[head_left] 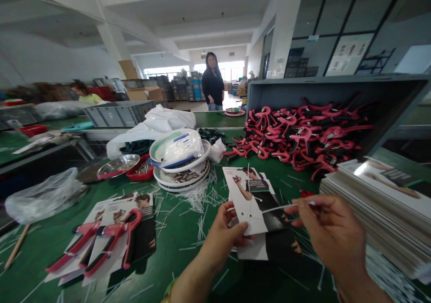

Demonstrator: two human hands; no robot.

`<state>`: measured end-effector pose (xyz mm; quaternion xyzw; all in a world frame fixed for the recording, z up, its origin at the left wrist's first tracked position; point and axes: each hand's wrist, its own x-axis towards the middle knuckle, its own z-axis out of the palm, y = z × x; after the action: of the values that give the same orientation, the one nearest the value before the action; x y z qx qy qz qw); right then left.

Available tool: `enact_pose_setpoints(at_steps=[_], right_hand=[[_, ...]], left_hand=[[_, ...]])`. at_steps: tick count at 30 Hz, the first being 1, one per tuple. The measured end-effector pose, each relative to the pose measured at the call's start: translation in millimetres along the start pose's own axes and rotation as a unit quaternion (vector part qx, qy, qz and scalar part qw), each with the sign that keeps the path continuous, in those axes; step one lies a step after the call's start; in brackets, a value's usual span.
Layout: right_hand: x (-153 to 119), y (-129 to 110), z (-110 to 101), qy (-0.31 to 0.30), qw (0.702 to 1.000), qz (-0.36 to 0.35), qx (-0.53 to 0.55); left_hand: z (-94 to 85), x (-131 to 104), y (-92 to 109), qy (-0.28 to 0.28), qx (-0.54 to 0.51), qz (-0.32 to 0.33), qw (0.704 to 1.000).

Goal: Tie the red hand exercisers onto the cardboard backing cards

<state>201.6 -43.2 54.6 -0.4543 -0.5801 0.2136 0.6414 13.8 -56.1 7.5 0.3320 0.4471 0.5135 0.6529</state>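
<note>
A grey crate [279, 94] is seen far right, its open side faced to the bench [188, 262], with pink clamps [299, 134] heaped inside and spilled out at the front. A tall card stack [370, 217] is set right of the right hand [332, 231], just beside it. Stacked plates [182, 187] are placed beyond the left hand [224, 233], slightly left. Well left of that hand, printed cards [146, 231] are overlapped flat, two clamps [116, 232] laid on them.

The held card [256, 222] is positioned between the hands, slightly forward, above more cards [252, 251]. Its long axis is run away from the wearer, top leaned left. Its lower left part is gripped by the left hand, thumb on the face, fingers behind; that hand is nearer, in contact. The right hand is kept off the card, to its right, thumb and fingers closed on a white tie [279, 208]. The tie is aimed left, roughly crosswise to the card's long axis, its far end brought to the right edge. Whether that end is tucked behind can't quite be made out. Two small holes [246, 214] are shown left of that end, near the left thumb. Loose ties [205, 195] are scattered around.
</note>
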Motion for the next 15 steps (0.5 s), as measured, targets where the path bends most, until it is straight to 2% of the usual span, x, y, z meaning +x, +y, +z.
enact_pose_setpoints(at_steps=[9,15], right_hand=[[-3.5,5.0,2.2,-0.001,1.0,-0.002,-0.01],[1.0,6.3,3.7,0.024,1.0,0.012,0.003]], left_hand=[[4.7,-1.2,2.0,0.02,0.001,0.01,1.0],[3.2,-0.7,-0.1,0.027,-0.005,0.021,0.999]])
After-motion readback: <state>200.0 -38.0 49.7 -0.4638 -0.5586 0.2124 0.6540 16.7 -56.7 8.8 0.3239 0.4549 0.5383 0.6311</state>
